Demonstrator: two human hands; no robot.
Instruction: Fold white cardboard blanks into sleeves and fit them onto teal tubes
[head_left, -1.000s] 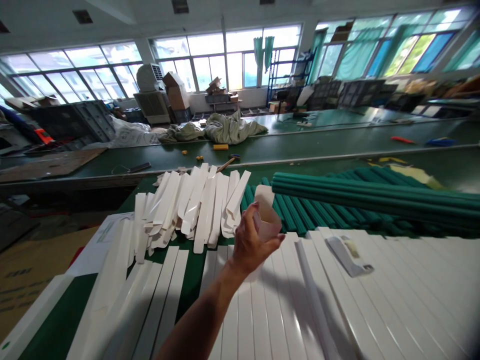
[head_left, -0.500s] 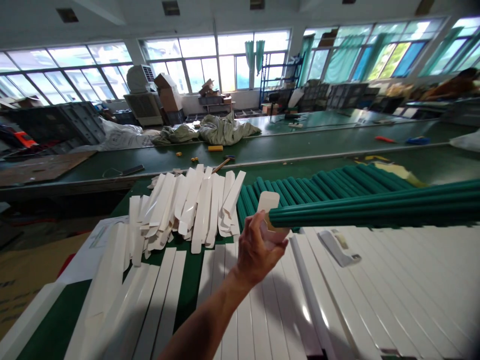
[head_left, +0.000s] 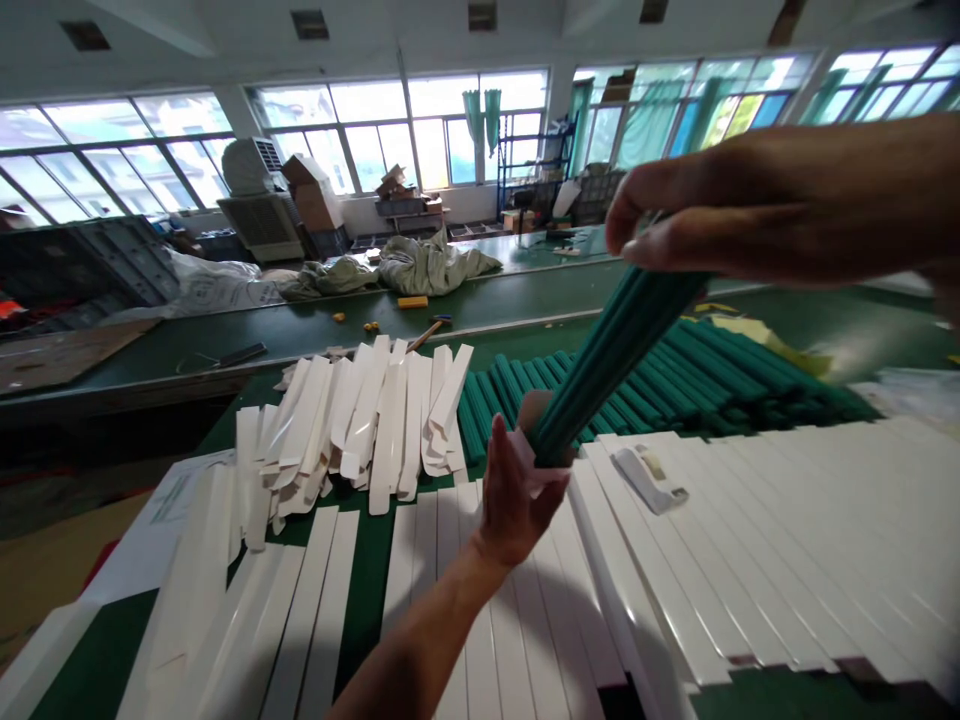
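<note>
Just above the workbench, a bundle of green tubes [head_left: 615,365] stands tilted, its low end by the left hand and its high end leaning toward the right hand. The left hand [head_left: 517,500] is narrowly closed, fingers upright, around a white card sleeve [head_left: 541,474] fitted over the bundle's low end. The right hand [head_left: 795,200] reaches in from the right edge of the view and pinches the bundle's high end between its fingertips, which hide the tips of the tubes.

Directly below the bundle lie flat white card strips [head_left: 510,600], side by side, and the left forearm crosses them. To the bundle's right, a wider stack of the same white strips [head_left: 757,550] runs to the edge of the view, with a white tape dispenser [head_left: 649,478] lying on top, near the bundle's low end. Behind the bundle, a long heap of loose green tubes [head_left: 697,375] lies on the bench, just beyond the sleeve and under the right hand's reach.

To the bundle's left, a pile of folded white card pieces [head_left: 360,430] sits close to the left hand, with green bench top [head_left: 364,570] showing beside it. Open air surrounds the bundle's upper half, up to a green conveyor table [head_left: 300,335] well behind it, which carries a yellow block and scattered small tools. Bulging sacks [head_left: 431,265] lie farther back, and beyond those stands an air cooler [head_left: 255,200].
</note>
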